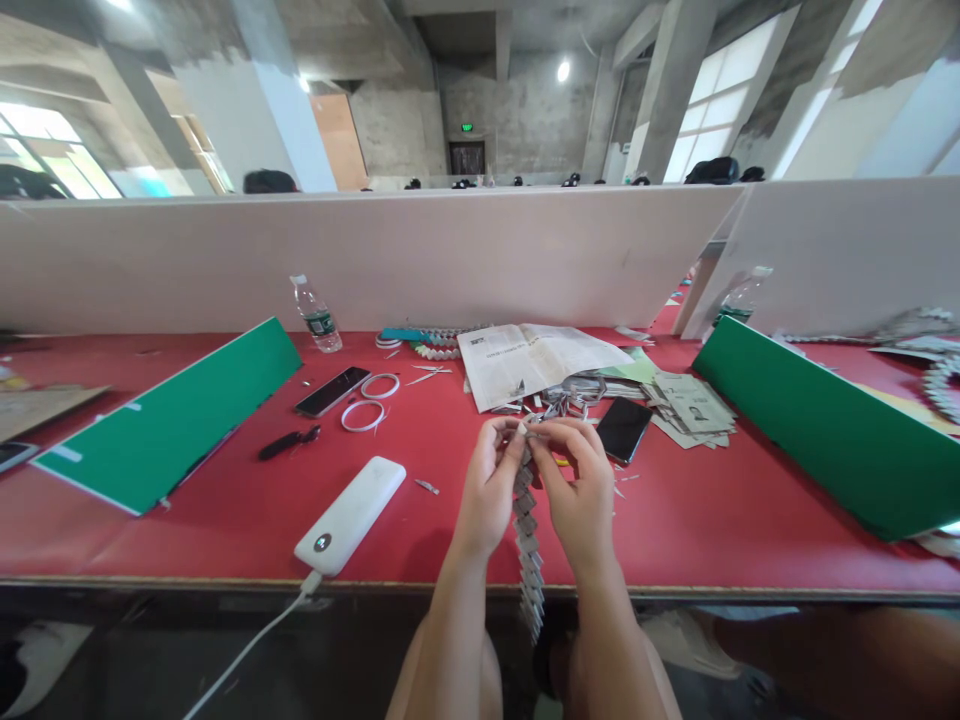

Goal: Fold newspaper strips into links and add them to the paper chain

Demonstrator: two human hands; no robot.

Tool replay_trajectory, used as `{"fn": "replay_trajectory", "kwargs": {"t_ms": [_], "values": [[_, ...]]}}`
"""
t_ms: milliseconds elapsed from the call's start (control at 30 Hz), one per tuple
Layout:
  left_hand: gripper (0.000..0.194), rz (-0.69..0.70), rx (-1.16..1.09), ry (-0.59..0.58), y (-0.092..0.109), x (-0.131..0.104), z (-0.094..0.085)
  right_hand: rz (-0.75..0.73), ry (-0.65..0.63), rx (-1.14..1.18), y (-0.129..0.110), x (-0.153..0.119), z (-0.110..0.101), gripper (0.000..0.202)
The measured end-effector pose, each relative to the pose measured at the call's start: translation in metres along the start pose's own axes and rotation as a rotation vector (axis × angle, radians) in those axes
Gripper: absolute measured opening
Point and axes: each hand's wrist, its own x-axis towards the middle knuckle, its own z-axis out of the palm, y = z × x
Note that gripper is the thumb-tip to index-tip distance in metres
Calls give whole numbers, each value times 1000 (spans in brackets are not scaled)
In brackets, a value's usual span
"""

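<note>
A chain of folded paper hangs down from between my hands, past the front edge of the red table. My left hand pinches the chain's upper end between thumb and fingers. My right hand is closed on the same end from the other side, its fingertips close to those of the left. Just beyond the hands lies a pile of folded paper strips, partly under a printed paper sheet. Fine detail at the fingertips is too small to make out.
A black phone lies right of my hands, near paper cards. To the left are a white power bank with a cable, another phone, tape rolls and a bottle. Green boards flank both sides.
</note>
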Motion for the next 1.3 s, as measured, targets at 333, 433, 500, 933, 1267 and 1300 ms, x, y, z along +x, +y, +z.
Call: {"fn": "replay_trajectory", "kwargs": {"t_ms": [333,433,500,933,1267,1300], "values": [[16,-29,-53,-4,-2,0,1,15,49,-22,-1,-2,1,9],[17,-39,-49,1,-1,-1,2,68,71,11,0,-3,3,8],[17,-49,-57,4,-1,-1,2,104,72,38,0,-3,3,8],[19,-115,-106,-17,1,-1,1,180,88,119,1,-4,4,5],[18,-131,-165,10,-1,-1,1,150,104,136,1,-4,5,5],[18,-131,-170,9,-1,-1,1,146,107,140,1,-4,5,5]]}}
